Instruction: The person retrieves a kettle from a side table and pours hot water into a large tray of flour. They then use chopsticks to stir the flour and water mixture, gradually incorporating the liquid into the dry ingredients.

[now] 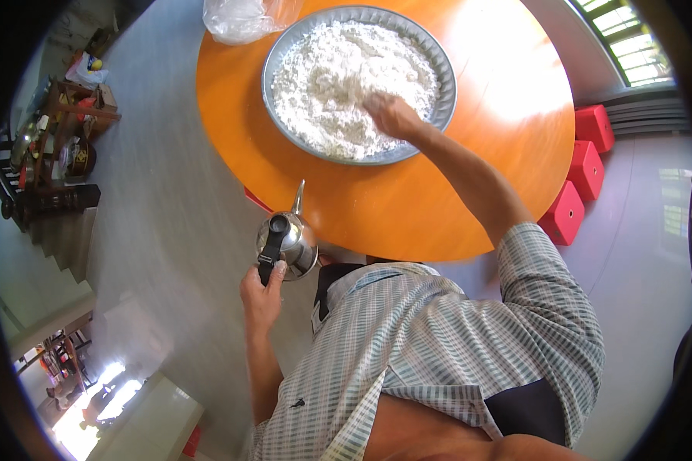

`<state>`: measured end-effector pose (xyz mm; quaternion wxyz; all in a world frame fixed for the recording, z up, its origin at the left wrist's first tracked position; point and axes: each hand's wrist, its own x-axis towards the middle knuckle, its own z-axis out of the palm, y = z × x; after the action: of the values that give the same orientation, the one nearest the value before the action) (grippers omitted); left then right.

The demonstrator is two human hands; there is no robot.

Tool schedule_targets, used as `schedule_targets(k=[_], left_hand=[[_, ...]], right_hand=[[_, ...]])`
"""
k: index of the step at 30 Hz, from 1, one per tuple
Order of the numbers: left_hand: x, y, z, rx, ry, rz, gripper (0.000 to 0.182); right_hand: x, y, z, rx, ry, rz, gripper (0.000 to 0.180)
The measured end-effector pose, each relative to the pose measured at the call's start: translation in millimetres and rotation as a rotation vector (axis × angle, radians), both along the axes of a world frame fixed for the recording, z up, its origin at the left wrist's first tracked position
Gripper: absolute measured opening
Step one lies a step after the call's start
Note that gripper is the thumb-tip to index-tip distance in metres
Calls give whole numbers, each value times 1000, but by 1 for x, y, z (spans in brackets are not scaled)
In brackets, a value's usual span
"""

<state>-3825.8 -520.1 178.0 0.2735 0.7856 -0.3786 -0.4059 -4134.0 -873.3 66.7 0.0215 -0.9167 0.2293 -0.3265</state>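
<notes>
My left hand (263, 301) grips the black handle of a shiny metal kettle (303, 253). The kettle is held just off the table's near edge, and its slim spout reaches up over the edge. My right hand (393, 117) is inside a wide, round metal basin (448, 86) with a ribbed inner wall. Its blurred fingers touch a white, flour-like powder (314, 55) spread across the basin, with duller, damp-looking patches near the middle. Whether those fingers hold anything is hidden by the blur. The basin rests on a round orange table (375, 225).
A clear plastic bag (243, 22) lies at the table's far left, beside the basin. Several red stools (564, 213) stand past the right edge, below a barred window (628, 46). Wooden furniture with assorted items (72, 124) is at the far left, near some steps (63, 245).
</notes>
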Motion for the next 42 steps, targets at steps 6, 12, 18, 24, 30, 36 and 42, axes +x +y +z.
schedule_targets(k=[6,12,18,24,30,36,42], left_hand=[[30,27,17,25,70,99,44],[75,65,1,40,-2,86,42],[111,99,-17,40,-44,130,41],[134,109,-31,29,-27,113,45],[146,98,-25,20,-73,98,44],[144,85,0,-33,-78,146,42],[130,86,14,-29,-21,259,44]], right_hand=[[-2,7,54,715,-531,-580,19],[20,-21,29,527,-564,-806,28],[79,14,15,306,-26,-376,23],[25,97,72,392,127,-313,18],[71,82,47,371,-100,-346,16],[54,-4,20,552,-425,-834,23],[2,24,43,701,-942,-814,30]])
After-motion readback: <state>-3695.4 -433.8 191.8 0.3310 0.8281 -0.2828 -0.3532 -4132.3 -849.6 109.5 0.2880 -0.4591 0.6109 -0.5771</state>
